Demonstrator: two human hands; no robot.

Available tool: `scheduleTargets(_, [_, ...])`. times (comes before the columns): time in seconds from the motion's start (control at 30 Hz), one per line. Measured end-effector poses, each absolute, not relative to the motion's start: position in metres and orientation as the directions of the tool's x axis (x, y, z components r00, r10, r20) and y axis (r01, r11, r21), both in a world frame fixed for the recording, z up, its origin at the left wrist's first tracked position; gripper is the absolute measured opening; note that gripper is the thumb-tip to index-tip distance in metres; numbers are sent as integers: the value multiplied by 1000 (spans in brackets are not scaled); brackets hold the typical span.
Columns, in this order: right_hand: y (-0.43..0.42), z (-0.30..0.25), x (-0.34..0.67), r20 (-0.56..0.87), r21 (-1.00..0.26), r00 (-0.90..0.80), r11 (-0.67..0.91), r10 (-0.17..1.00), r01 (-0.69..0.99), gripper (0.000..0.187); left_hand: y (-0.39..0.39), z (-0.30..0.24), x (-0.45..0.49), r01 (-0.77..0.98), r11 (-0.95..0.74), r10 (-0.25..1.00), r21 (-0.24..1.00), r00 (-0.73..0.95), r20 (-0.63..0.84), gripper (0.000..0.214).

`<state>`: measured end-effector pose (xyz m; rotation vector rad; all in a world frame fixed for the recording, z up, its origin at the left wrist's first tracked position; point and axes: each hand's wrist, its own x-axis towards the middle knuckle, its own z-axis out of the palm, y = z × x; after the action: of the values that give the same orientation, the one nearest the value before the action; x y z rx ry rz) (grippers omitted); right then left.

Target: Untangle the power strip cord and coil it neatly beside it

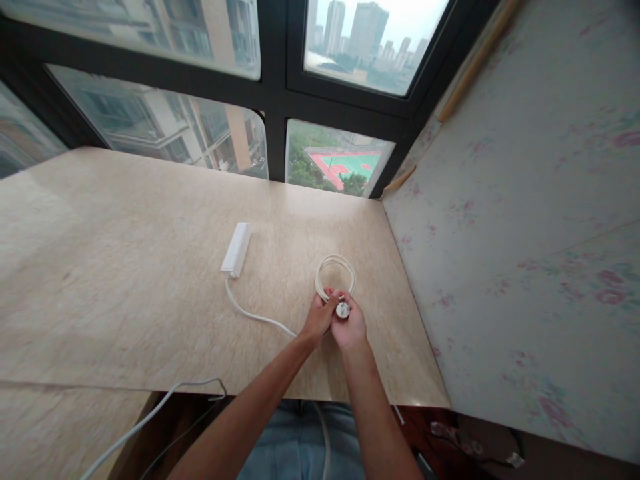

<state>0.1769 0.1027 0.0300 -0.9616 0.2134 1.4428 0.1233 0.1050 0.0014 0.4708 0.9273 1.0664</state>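
Note:
A white cord is gathered into a round coil (pixel 336 257), which stands out beyond my fingertips above the sill. My left hand (pixel 318 319) is closed on the near side of this coil. Beside it, touching, my right hand (pixel 350 327) is curled around a round white plug (pixel 343 310), its face turned up; the fingers also meet the coil. A white power strip (pixel 236 250) lies to the left on the sill. Its cord (pixel 257 317) curves along the surface and passes behind my left wrist. Part of the cord under my hands is hidden.
The beige marble-patterned window sill (pixel 150 280) spreads under everything. Dark window frames (pixel 277 100) rise at the back, and a flowered wall (pixel 525 233) bounds the right. Another white cable (pixel 145 420) hangs over the front edge at the left.

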Motion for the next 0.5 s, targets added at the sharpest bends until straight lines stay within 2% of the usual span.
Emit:
scheduleTargets(0.1, [101, 33, 181, -652, -482, 202, -193, 731, -855, 24, 103, -6, 125, -510, 397, 915, 763, 154, -373, 49])
scheduleTargets(0.2, [98, 33, 187, -624, -592, 228, -262, 747, -762, 17, 103, -11, 126, -539, 390, 918, 747, 169, -357, 54])
scheduleTargets(0.37, [89, 31, 203, -562, -816, 332, -440, 758, -376, 36, 103, -16, 126, -559, 384, 921, 735, 170, -351, 60])
scheduleTargets(0.43, [85, 30, 208, -553, -829, 314, -474, 771, -296, 43, 103, -18, 126, -545, 363, 930, 756, 161, -330, 58])
scheduleTargets(0.5, [81, 28, 211, -578, -810, 259, -505, 774, -297, 49, 102, -19, 125, -539, 349, 936, 767, 163, -311, 58])
